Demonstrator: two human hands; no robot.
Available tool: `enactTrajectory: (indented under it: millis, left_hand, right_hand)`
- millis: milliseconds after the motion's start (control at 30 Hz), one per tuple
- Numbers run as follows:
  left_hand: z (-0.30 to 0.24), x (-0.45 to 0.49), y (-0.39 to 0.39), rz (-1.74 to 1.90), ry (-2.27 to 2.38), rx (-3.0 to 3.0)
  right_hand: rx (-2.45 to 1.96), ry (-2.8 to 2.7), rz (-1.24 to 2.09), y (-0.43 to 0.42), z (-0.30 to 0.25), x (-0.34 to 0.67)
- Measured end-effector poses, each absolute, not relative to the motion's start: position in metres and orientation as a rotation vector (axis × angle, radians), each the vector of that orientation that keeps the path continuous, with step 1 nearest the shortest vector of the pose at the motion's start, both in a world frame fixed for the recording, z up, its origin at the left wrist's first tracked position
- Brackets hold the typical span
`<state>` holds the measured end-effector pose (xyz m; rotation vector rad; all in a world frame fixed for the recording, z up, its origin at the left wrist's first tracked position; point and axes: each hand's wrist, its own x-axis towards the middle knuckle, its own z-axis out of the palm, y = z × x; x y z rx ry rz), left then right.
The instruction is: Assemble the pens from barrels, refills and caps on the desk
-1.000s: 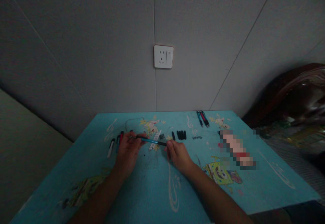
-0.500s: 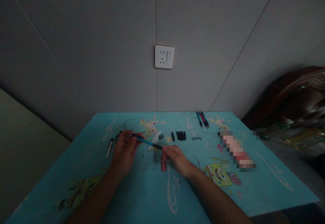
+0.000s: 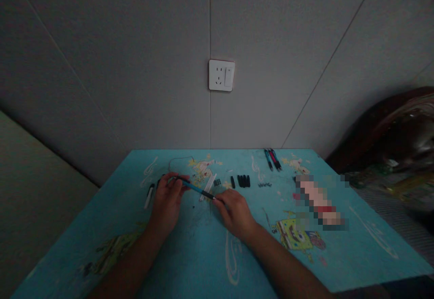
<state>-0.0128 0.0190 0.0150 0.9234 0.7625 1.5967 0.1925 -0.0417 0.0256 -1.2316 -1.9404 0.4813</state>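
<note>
A blue pen (image 3: 196, 187) with a black grip end is held between both hands above the turquoise cartoon-print table (image 3: 210, 253). My left hand (image 3: 168, 201) pinches its far left end. My right hand (image 3: 233, 211) is closed on its black right end. White pen refills (image 3: 207, 186) lie just behind the pen. Small black grip sleeves (image 3: 242, 181) sit in a row to the right of them. Pen parts (image 3: 149, 195) lie left of my left hand.
Three pens (image 3: 273, 159) lie at the table's far right edge. Small springs (image 3: 264, 184) lie near the black sleeves. A blurred-out patch (image 3: 320, 201) covers part of the table's right side. A wall socket (image 3: 221, 75) is above. A dark chair (image 3: 389, 127) stands at right.
Both hands stayed on the pen. My right hand turned and closed more over the black end, and the pen tilted slightly down to the right.
</note>
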Motion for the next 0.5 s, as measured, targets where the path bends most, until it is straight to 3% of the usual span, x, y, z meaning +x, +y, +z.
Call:
enactTrajectory:
  millis: [67, 267, 500]
  left_hand:
    - [0.016, -0.013, 0.018, 1.579, 0.724, 0.93]
    - [0.019, -0.013, 0.015, 1.511, 0.636, 0.882]
    - [0.025, -0.003, 0.005, 1.413, 0.701, 0.899]
  right_hand:
    - [-1.234, -1.899, 0.64, -0.045, 0.026, 0.19]
    - [-0.916, -1.46, 1.648, -0.052, 0.018, 0.176]
    - [-0.944, -1.398, 1.614, -0.056, 0.011, 0.16]
